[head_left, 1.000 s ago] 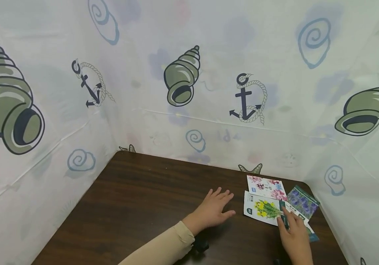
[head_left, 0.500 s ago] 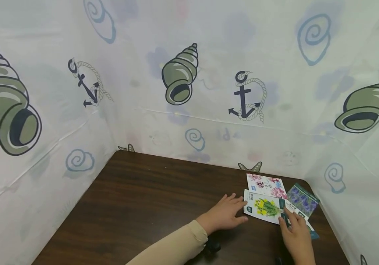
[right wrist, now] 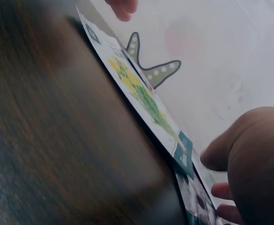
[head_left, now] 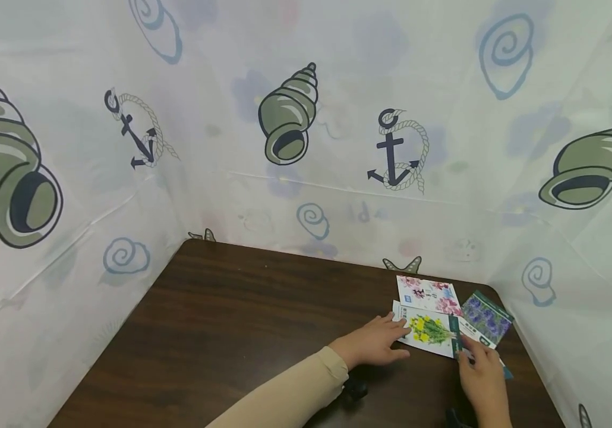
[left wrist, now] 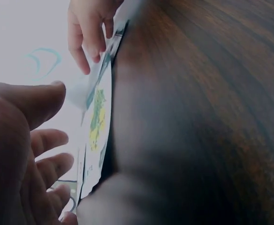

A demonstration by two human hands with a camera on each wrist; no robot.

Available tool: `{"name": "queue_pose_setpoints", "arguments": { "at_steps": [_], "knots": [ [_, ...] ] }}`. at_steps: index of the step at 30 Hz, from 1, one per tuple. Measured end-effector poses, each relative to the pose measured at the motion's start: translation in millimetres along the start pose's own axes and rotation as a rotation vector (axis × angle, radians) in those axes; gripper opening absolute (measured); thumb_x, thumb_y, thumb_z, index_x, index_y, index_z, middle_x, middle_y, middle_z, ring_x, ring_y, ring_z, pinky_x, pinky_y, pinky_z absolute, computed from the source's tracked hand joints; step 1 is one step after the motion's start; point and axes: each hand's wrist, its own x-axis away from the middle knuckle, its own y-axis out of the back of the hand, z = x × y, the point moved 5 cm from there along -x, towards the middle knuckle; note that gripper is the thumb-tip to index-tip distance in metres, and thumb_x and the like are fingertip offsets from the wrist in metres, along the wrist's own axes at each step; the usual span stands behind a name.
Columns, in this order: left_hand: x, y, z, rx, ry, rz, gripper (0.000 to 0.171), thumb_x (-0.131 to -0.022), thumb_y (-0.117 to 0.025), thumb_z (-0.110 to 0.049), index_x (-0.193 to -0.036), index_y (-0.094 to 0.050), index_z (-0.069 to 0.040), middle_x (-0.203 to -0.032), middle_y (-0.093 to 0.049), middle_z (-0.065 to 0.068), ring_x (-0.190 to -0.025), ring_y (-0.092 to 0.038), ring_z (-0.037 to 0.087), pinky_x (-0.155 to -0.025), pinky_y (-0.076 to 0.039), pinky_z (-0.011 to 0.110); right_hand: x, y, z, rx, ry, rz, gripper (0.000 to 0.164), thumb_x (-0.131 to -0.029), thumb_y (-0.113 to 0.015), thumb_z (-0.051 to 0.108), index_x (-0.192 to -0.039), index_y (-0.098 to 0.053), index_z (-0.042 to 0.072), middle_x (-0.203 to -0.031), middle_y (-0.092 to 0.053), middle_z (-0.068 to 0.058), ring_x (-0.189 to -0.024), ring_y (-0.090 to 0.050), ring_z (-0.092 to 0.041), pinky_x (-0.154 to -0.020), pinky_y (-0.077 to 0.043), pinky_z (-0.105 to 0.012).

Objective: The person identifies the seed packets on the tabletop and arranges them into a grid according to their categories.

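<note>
Nearest, a cream sleeve (head_left: pixel 279 392) crosses the bottom centre of the frame and leads to the left hand (head_left: pixel 374 343), its fingers spread over the left end of the yellow-flower packet (head_left: pixel 428 333). At lower right, the right hand (head_left: pixel 483 377) bends loosely by the packet's other end, thumb and fingers apart beside the green band (head_left: pixel 454 337); the wrist views are oblique and washed out, so I cannot fairly tell whether either hand touches the paper. A teal-cornered packet (head_left: pixel 508 373) shows partly beneath the right hand.

The yellow-flower packet lies on the dark table (head_left: pixel 263 333), right of centre in the lower half of the frame, its long side running roughly left to right. I judge it light and thin, coated paper or film, flexible yet firm enough to keep its shape, and apt to slide on smooth wood. It should not break, though a hard pinch could crease it (whatever it contains is out of sight). The short ends look like the best holds: thumb and fingertip on the green band, flat fingers steadying the white left end.

Beyond it, the pink-flower packet (head_left: pixel 426 294) lies along its upper edge, the purple-flower packet (head_left: pixel 488 318) sits farther right, and shell-printed cloth (head_left: pixel 220 119) fills the upper frame
</note>
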Motion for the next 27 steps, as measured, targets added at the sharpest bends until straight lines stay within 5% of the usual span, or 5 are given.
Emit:
{"name": "queue_pose_setpoints", "arguments": {
  "at_steps": [7, 13, 19, 27],
  "knots": [
    [-3.2, -8.4, 5.8, 0.019, 0.039, 0.093, 0.065, -0.111, -0.055, -0.058, -0.169, -0.042, -0.033, -0.171, -0.045, -0.016, -0.165, -0.035, 0.011, -0.137, -0.027, 0.048, -0.9, 0.2, -3.1, 0.007, 0.006, -0.034, 0.045, -0.105, -0.051, 0.005, -0.149, -0.059, -0.004, -0.146, -0.045, -0.041, -0.136, -0.043, -0.063, -0.111, -0.038, -0.079],
    [-1.1, -5.2, 4.3, -0.096, -0.011, 0.066, 0.060, -0.112, -0.056, -0.056, -0.164, -0.053, -0.026, -0.164, -0.056, -0.007, -0.158, -0.046, 0.013, -0.132, -0.037, 0.042, 0.0, -1.0, -0.2, 0.054, 0.039, -0.076, 0.042, -0.100, -0.054, -0.004, -0.140, -0.066, -0.008, -0.141, -0.050, -0.039, -0.132, -0.048, -0.061, -0.108, -0.042, -0.076],
    [6.2, 0.0, 2.1, -0.164, -0.030, 0.037, 0.057, -0.111, -0.059, -0.053, -0.161, -0.057, -0.025, -0.145, -0.062, -0.002, -0.125, -0.062, 0.008, -0.113, -0.050, 0.026, 2.1, -3.2, 0.8, 0.066, 0.056, -0.110, 0.041, -0.098, -0.056, -0.009, -0.138, -0.067, -0.010, -0.139, -0.051, -0.037, -0.131, -0.048, -0.060, -0.110, -0.042, -0.074],
    [10.9, 4.7, 4.3, -0.236, 0.064, -0.003, 0.050, -0.109, -0.061, -0.054, -0.156, -0.062, -0.036, -0.120, -0.057, -0.001, -0.093, -0.046, 0.010, -0.085, -0.042, 0.024, 0.7, -4.4, -3.1, 0.092, 0.014, -0.093, 0.044, -0.099, -0.056, -0.006, -0.141, -0.066, -0.008, -0.142, -0.049, -0.035, -0.136, -0.041, -0.059, -0.113, -0.036, -0.075]
  ]
}}
